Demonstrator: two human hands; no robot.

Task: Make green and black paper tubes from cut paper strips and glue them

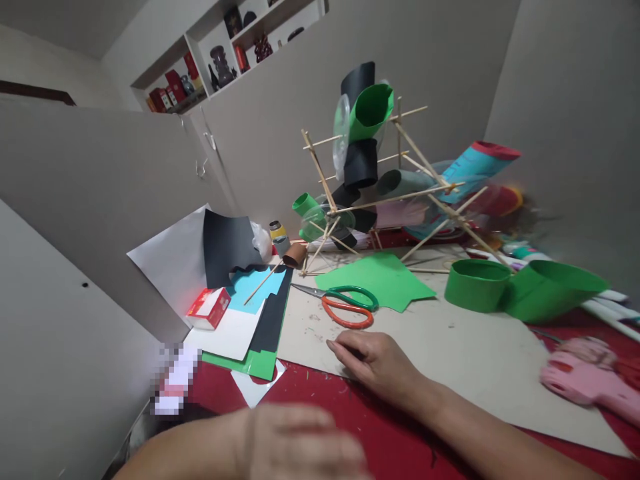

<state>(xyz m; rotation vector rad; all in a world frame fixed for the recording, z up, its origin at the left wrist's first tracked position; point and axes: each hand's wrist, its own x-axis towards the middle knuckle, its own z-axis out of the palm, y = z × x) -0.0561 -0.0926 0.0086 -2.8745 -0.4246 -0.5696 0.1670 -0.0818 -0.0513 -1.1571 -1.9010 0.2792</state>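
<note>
My left hand (pixel 305 443) is at the bottom edge over the red tabletop, blurred by motion. Its fingers look stretched out and hold nothing that I can see. Resting on the beige board (pixel 480 363), my right hand (pixel 375 367) is closed in a loose curl, with nothing visible in it. Just beyond it lie scissors (pixel 345 303) with one green and one orange handle. A cut green sheet (pixel 375 277) is behind the scissors. Farther back stands a frame of wooden sticks (pixel 395 197) carrying clear discs and green, black and blue paper tubes.
At left are stacked coloured sheets (pixel 275 320), a red-and-white box (pixel 209 308) and a leaning black sheet (pixel 227 247). Green paper rings (pixel 477 287) stand at right, near a pink glue gun (pixel 575 380). A brown tube (pixel 295 255) lies at the back. A wall rises behind.
</note>
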